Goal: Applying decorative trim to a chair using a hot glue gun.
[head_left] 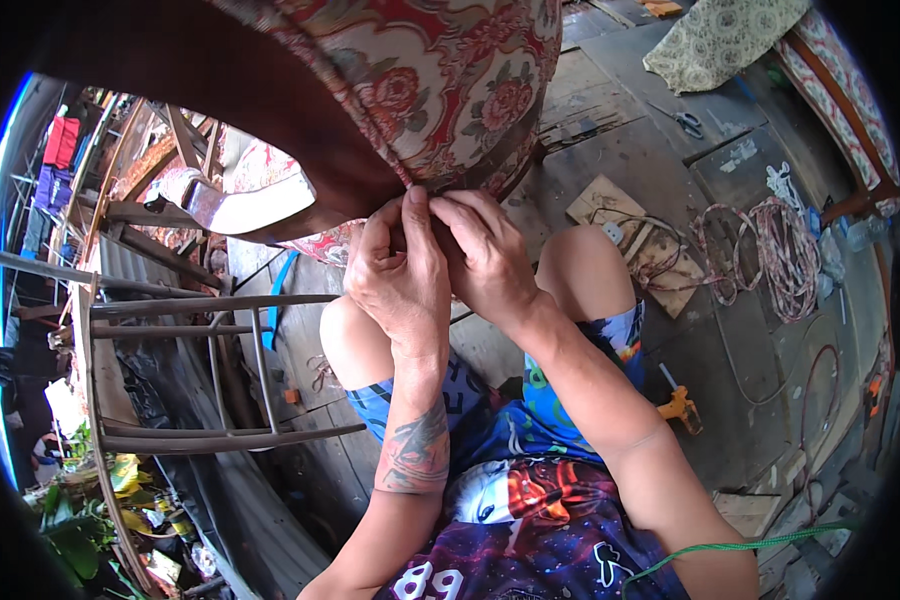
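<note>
A large upholstered seat piece in red and cream floral fabric (450,80) stands in front of me, with a dark brown wooden part (300,110) to its left. Along the seam between them runs a narrow red patterned trim (365,130). My left hand (402,270) pinches the lower end of this trim, thumb pointing up. Right beside it, touching, my right hand (492,255) has its fingers curled on the same edge. The fingertips cover the exact spot they grip, and any small thing between them is hidden. Both forearms reach up over my knees.
Scissors (687,123) lie on the plank floor at the far right, near a patterned cloth (715,45). A wooden board (670,280), coiled cord (788,260) and yellow hand tool (681,410) are to my right. A metal frame (220,305) stands close on my left.
</note>
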Available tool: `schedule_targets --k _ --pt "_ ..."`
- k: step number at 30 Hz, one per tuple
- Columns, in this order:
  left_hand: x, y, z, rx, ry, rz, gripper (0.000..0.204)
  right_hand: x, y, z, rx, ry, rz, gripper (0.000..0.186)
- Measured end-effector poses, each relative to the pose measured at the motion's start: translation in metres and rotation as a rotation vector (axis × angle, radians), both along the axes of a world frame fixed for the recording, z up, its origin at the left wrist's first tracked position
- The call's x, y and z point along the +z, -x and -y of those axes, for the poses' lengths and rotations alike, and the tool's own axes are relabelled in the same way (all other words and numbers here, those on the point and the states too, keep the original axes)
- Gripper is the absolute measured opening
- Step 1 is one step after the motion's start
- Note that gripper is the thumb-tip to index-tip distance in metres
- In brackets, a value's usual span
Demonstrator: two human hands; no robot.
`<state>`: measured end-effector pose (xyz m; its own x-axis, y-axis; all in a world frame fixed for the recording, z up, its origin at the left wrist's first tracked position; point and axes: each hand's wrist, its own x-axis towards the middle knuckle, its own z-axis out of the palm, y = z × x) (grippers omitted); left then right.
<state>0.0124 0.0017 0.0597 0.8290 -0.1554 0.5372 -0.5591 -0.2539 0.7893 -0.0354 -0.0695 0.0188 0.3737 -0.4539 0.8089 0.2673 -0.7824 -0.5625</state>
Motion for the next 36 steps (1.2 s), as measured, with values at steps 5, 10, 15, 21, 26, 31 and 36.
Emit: schedule_targets --k 5,10,15,21,26,31,36 --pt "-0.009 0.006 -0.005 0.054 -0.176 0.123 0.015 0.025 0.073 0.017 -0.091 -0.055 -0.185 0.019" --pt "-0.038 -0.01 0.01 0.155 -0.312 0.53 0.011 -0.085 0.218 0.079 -0.461 -0.509 -0.523 0.018" --pt "-0.036 -0.03 0.019 0.323 -0.205 0.766 0.025 -0.264 0.417 0.05 -1.045 -0.788 -0.883 0.027" --pt "-0.042 -0.039 0.019 0.36 -0.185 0.888 0.027 -0.316 0.474 -0.028 -1.286 -1.632 -0.917 0.062" --pt "-0.049 -0.031 0.011 0.275 -0.207 1.006 0.017 -0.394 0.455 -0.037 -1.152 -1.969 -0.4 0.09" --pt "-0.045 0.005 0.028 0.394 -0.301 0.669 0.023 -0.389 0.477 -0.023 -1.156 -1.811 -1.102 0.09" --pt "-0.047 -0.005 0.011 0.39 -0.282 0.609 0.024 -0.369 0.462 -0.025 -1.257 -1.793 -0.853 0.04"
